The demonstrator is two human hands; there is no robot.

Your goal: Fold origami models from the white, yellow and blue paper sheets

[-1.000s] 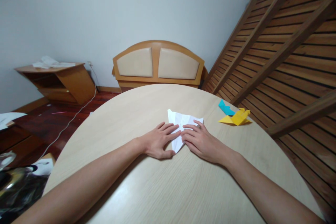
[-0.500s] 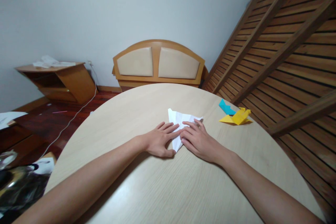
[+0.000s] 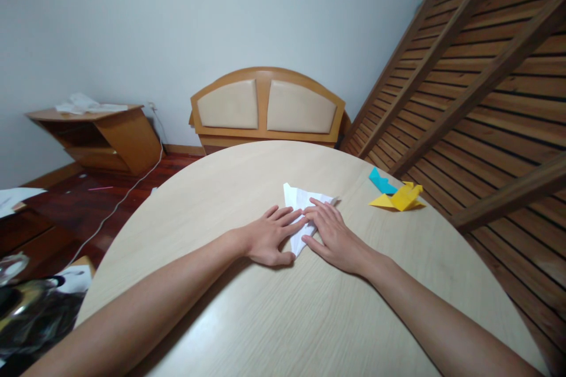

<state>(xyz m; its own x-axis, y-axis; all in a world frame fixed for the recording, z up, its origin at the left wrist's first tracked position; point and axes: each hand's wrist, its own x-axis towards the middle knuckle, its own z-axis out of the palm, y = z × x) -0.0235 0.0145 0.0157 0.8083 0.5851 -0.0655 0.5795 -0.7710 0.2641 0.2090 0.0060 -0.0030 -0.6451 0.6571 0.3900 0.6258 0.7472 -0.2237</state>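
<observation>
No writing shows anywhere. A folded white paper (image 3: 300,200) lies on the round bench (image 3: 247,306), pressed flat under both hands: the left hand (image 3: 267,238) at its 8 o'clock edge, fingers spread flat, gripping nothing. The right hand (image 3: 336,235), likewise flat, has slid up and left since earlier, covering more paper. At 3 o'clock sit yellow (image 3: 400,197) and blue origami (image 3: 380,181).

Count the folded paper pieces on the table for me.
3. A white paper lies mid-table under both hands. A blue piece and a yellow piece sit side by side near the table's right edge. Parts of the white one are hidden by the hands.
</observation>
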